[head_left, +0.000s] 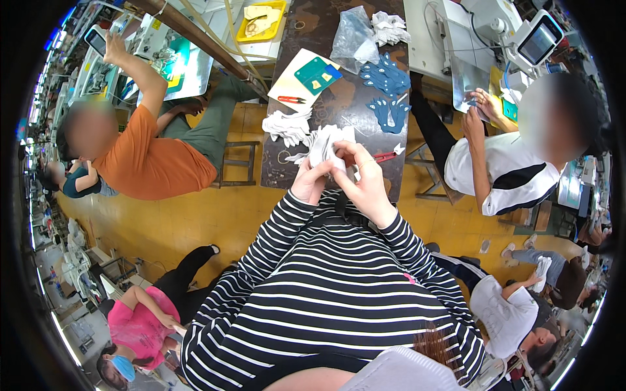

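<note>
At the near edge of the dark table, my left hand [309, 183] and my right hand [365, 179] are closed on a bundle of white fabric pieces [324, 142]. The left supports it from the left side; the fingers of the right pinch its near edge. Part of the bundle is hidden behind my fingers. Just left of it lies a loose pile of white fabric pieces [287, 126]. Beside my right hand rests a red-handled tool [386, 157], partly covered by the hand. A red thread snipper [291, 100] lies on a cream sheet [279, 86] farther off.
Dark blue fabric pieces [386, 77], a clear plastic bag [353, 40] and more white pieces [390, 28] lie on the dark table [313, 40]. A green template [315, 73] sits on the sheet. Persons in orange [153, 153] and white [505, 146] sit at machines on either side.
</note>
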Tool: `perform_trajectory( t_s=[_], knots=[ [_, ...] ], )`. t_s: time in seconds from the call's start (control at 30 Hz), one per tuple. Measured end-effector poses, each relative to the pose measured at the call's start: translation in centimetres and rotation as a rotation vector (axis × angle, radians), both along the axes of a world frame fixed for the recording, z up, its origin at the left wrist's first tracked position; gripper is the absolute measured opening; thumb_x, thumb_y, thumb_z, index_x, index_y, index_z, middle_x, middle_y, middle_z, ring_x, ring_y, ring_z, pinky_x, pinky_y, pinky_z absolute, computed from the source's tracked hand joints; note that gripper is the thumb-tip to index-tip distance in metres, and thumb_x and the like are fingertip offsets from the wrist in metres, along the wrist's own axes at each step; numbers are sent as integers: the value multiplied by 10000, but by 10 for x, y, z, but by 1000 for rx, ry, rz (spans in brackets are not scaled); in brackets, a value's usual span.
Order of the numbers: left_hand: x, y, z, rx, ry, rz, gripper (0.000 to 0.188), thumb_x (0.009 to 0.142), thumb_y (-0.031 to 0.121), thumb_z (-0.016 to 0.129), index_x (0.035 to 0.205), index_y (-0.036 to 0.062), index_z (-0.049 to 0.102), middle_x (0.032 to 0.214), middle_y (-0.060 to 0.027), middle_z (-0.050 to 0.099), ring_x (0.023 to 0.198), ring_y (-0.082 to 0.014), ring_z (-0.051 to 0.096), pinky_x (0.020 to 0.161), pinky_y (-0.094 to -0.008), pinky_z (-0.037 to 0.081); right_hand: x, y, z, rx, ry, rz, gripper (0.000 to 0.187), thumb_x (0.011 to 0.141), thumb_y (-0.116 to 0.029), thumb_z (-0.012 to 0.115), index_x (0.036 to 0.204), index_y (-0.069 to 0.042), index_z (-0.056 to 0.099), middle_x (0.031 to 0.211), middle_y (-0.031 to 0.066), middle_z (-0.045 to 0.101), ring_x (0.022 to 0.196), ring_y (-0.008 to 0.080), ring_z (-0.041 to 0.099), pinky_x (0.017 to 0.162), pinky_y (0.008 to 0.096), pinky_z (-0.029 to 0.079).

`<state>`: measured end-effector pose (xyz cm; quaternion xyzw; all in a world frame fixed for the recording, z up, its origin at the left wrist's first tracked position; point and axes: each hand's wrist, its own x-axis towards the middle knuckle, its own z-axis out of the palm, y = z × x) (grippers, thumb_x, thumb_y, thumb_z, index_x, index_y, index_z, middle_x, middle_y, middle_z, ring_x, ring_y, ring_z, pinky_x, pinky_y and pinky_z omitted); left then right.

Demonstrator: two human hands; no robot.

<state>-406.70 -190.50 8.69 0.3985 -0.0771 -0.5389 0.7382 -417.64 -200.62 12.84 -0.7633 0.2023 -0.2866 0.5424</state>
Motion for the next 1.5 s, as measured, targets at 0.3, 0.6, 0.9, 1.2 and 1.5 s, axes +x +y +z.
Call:
perform_trajectory(
  t_s=[0.3,0.6,0.9,1.2,1.5],
  knots=[
    [-1,-2,-6,47,89,14,420,810,26,614,1225,5,554,1148,-70,626,1067,-168,584,933,-316,446,-7,-3,-1,54,64,-148,171,835,-67,666,988,8,664,826,110,680,765,188,661,710,281,510],
    [10,20,-19,-10,293,210,482,824,51,629,1279,27,473,1066,-98,620,1070,-227,573,1013,-427,425,-55,-42,-35,412,10,-316,99,889,-51,638,957,21,645,827,0,647,737,39,564,680,188,459],
    [27,28,-10,5,307,150,515,755,61,552,1264,45,474,949,-82,563,944,-233,543,951,-466,433,-78,-61,-54,296,99,-424,126,928,-67,611,1019,20,606,859,7,631,768,53,573,700,189,458],
    [30,33,-31,40,275,48,429,797,34,608,1215,-6,519,971,-87,635,1012,-229,585,997,-426,415,-75,-71,-47,407,-79,-538,169,911,-68,633,1046,32,611,864,24,660,800,61,593,742,200,464],
    [22,13,-11,-113,36,-104,458,743,0,585,1197,-42,549,956,-104,652,932,-193,613,885,-324,467,-56,-77,-84,444,41,-482,243,882,-17,618,1124,10,609,889,27,659,773,59,584,714,206,466]
  ],
)
